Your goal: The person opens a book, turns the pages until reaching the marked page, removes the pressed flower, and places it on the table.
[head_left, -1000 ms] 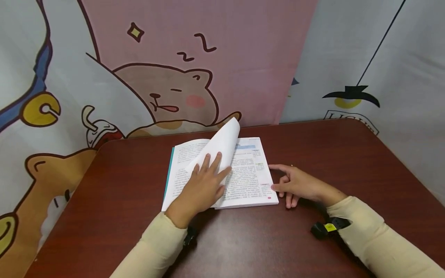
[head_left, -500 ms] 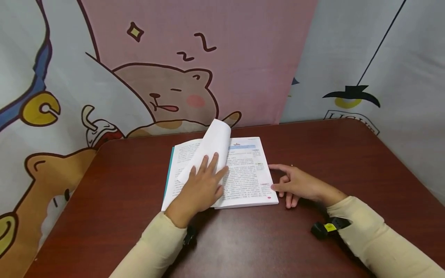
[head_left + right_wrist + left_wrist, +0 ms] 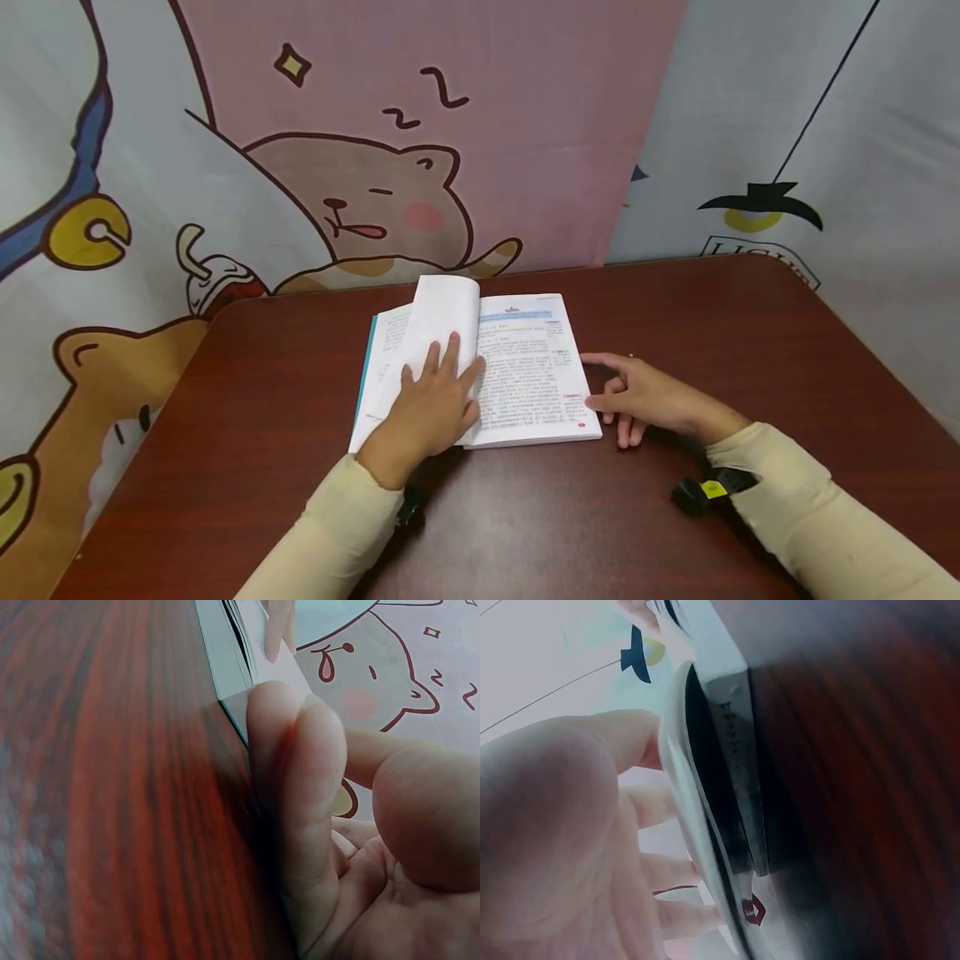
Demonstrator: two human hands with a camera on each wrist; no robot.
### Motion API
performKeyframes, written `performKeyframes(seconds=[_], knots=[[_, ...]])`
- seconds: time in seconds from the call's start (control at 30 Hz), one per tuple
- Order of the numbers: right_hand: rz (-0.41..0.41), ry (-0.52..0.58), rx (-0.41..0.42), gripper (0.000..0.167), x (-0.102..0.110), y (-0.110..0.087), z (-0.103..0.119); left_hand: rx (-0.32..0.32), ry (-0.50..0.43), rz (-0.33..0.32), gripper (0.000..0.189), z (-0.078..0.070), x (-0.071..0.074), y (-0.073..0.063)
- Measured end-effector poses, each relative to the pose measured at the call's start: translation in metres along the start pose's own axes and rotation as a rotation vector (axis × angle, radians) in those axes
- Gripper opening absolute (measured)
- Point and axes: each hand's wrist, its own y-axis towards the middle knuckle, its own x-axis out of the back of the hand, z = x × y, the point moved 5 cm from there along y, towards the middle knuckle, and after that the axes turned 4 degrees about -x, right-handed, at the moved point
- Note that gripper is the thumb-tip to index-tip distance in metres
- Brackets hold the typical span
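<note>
An open book (image 3: pixel 525 375) with printed pages and a teal cover edge lies on the table. My left hand (image 3: pixel 431 408) rests with spread, straight fingers on a white page (image 3: pixel 444 310) folded over the book's left half. In the left wrist view, the fingertips of my left hand (image 3: pixel 562 817) touch the curved page's upper side. At the book's right edge, my right hand (image 3: pixel 645 396) lies with index finger stretched out and thumb at the margin. Its other fingers are loosely bent on the tabletop, and nothing shows in its grasp.
The brown wooden table (image 3: pixel 262 400) extends around the book on all sides. Behind it hangs a cloth backdrop (image 3: pixel 555 133) with cartoon animals. A black wrist device (image 3: pixel 690 496) sits under the right sleeve, low over the tabletop.
The loose page has swung leftward and down, from standing raised near the middle to lying over the left half. My left hand slid slightly left with it; the right hand stays put.
</note>
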Motion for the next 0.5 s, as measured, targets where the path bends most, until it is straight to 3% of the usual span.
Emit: performKeyframes(seconds=[0.5], knots=[[0.004,0.010,-0.012,0.082,0.0003,0.0005,0.0009,0.012,-0.011,0.058,0.057,0.0014,-0.0037,-0.0002]])
